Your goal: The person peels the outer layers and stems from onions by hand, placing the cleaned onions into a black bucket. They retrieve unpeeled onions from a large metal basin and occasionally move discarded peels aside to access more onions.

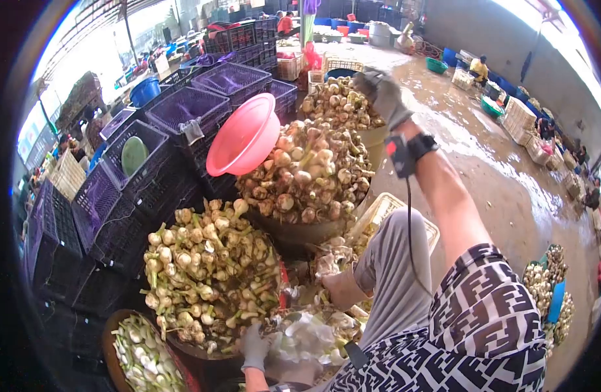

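A pile of bulbs (212, 261) lies on your side of the pink bowl (245, 137), just by your left hand (254, 346). Your right hand (383, 97) is up, right of the bowl. I can't tell if either hand is holding anything.

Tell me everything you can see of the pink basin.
The pink basin is round and smooth, plastic-looking, with a broad rim and a shallow-looking wall. It sits steeply tilted, between the stacked purple crates and the big heap of bulbs. Its lower right side seems to lean on the heap's edge; whether it touches the crates cannot be told. Neither the left hand nor the right hand touches it.
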Tool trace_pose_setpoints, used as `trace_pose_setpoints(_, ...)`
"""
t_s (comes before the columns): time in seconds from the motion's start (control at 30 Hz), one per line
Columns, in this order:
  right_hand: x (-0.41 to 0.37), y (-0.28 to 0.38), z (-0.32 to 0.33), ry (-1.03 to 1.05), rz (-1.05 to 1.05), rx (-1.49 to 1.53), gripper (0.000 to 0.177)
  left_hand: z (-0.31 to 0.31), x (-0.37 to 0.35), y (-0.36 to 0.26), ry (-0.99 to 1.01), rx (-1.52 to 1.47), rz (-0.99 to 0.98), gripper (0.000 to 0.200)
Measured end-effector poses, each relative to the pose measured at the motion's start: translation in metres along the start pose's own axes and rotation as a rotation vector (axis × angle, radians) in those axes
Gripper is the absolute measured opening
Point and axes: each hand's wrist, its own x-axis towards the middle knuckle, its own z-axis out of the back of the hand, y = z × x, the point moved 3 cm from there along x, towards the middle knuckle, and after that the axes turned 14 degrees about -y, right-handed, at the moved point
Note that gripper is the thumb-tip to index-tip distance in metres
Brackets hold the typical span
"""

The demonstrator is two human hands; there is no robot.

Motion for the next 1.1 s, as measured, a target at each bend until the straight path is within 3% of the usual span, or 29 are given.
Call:
trace_pose_setpoints(0.07,-0.052,-0.012,-0.019,0.318,0.012,0.061,0.021,0.004,-0.001,-0.016,0.047,0.055,-0.058,0.03)
trace_pose_setpoints(0.1,-0.075,-0.044,-0.03,0.29,-0.057,0.017,0.017,-0.008,-0.002,-0.007,-0.074,0.046,-0.15,0.026)
trace_pose_setpoints(0.2,-0.176,-0.09,-0.056,0.36,-0.531,0.051,0.016,-0.01,-0.007,-0.003,-0.179,-0.062,-0.029,0.02)
trace_pose_setpoints(0.23,-0.204,-0.105,-0.056,0.448,-0.63,0.034,0.016,-0.009,-0.008,-0.003,-0.232,-0.068,-0.099,0.019)
trace_pose_setpoints(0.27,-0.234,-0.139,-0.062,0.466,-0.8,0.246,0.017,-0.009,-0.009,-0.002,-0.285,-0.076,-0.166,0.017)
trace_pose_setpoints(0.3,-0.257,-0.137,-0.063,0.54,-0.78,0.094,0.014,-0.009,-0.01,-0.002,-0.34,-0.087,-0.232,0.015)
trace_pose_setpoints(0.33,-0.28,-0.157,-0.066,0.544,-0.904,0.064,0.014,-0.013,-0.012,-0.001,-0.32,-0.239,-0.149,0.014)
trace_pose_setpoints(0.4,-0.31,-0.148,-0.064,0.61,-0.956,-0.053,0.015,-0.02,-0.021,-0.002,-0.27,-0.533,0.023,0.013)
trace_pose_setpoints(0.43,-0.322,-0.153,-0.065,0.668,-0.919,-0.118,0.016,-0.013,-0.021,-0.017,-0.114,-0.418,0.066,0.01)
trace_pose_setpoints(0.6,-0.346,-0.18,-0.062,0.859,-0.775,-0.393,0.02,-0.039,-0.032,0.002,-0.006,-0.436,0.065,0.014)
trace_pose_setpoints(0.67,-0.346,-0.181,-0.063,0.899,-0.592,-0.441,0.021,-0.043,-0.038,0.01,-0.004,-0.465,0.096,0.017)
trace_pose_setpoints(0.7,-0.351,-0.192,-0.061,0.913,-0.427,-0.492,0.021,-0.041,-0.043,0.009,-0.144,-0.273,-0.006,0.021)
trace_pose_setpoints(0.73,-0.349,-0.183,-0.065,0.939,-0.268,-0.529,0.02,-0.024,-0.035,-0.011,0.086,-0.082,0.07,0.026)
trace_pose_setpoints(0.8,-0.35,-0.191,-0.065,1.023,-0.045,-0.449,0.029,-0.028,-0.035,-0.007,0.125,-0.071,0.18,0.033)
trace_pose_setpoints(0.83,-0.351,-0.182,-0.073,1.076,-0.022,-0.487,0.03,-0.037,-0.037,0.003,0.166,-0.093,0.261,0.038)
trace_pose_setpoints(0.87,-0.353,-0.172,-0.073,1.057,-0.331,-0.546,0.03,-0.049,-0.042,0.014,0.214,-0.135,0.356,0.043)
trace_pose_setpoints(0.9,-0.359,-0.192,-0.074,1.1,-0.218,-0.471,0.028,-0.07,-0.047,0.025,0.257,-0.21,0.453,0.049)
trace_pose_setpoints(0.97,-0.374,-0.215,-0.081,1.081,-0.529,-0.469,0.022,-0.148,-0.065,0.053,0.28,-0.552,0.569,0.062)
trace_pose_setpoints(1.07,-0.389,-0.23,-0.102,1.2,-0.381,-0.448,0.019,-0.111,-0.045,-0.017,0.254,-0.485,0.447,0.059)
trace_pose_setpoints(1.1,-0.395,-0.233,-0.11,1.261,-0.307,-0.495,0.019,-0.106,-0.038,-0.02,0.362,-0.52,0.373,0.055)
